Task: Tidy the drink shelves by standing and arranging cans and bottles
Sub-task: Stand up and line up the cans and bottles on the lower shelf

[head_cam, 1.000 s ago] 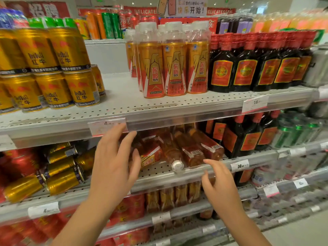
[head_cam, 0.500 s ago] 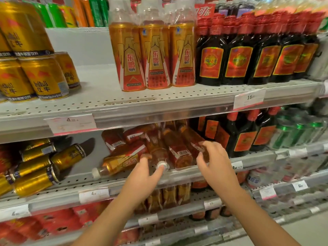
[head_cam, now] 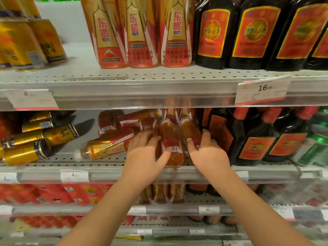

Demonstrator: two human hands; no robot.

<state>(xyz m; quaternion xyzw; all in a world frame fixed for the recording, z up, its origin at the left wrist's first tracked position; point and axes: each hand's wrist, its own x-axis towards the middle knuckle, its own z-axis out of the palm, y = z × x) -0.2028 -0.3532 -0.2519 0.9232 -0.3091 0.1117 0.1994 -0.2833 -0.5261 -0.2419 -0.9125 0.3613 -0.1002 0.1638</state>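
On the middle shelf (head_cam: 269, 172) several orange drink bottles with red labels lie in a jumble. My left hand (head_cam: 143, 157) is wrapped around one orange bottle (head_cam: 171, 144), which stands nearly upright at the shelf front. Just to its right, my right hand (head_cam: 209, 154) grips a second orange bottle (head_cam: 190, 130), also close to upright. A fallen bottle (head_cam: 106, 148) lies on its side left of my left hand, cap pointing left. More fallen bottles (head_cam: 124, 121) are piled behind it. Gold cans (head_cam: 26, 151) lie tipped over at the far left.
Dark bottles with red labels (head_cam: 257, 144) stand upright right beside my right hand. The upper shelf (head_cam: 159, 86) overhangs closely, holding upright orange bottles (head_cam: 142, 32), dark bottles (head_cam: 213, 32) and gold cans (head_cam: 21, 45). Lower shelves hold red packs (head_cam: 53, 192).
Both hands went from hovering at the shelf edge into the middle shelf and closed on two orange bottles, which now stand nearly upright. The view has moved closer to the shelves.
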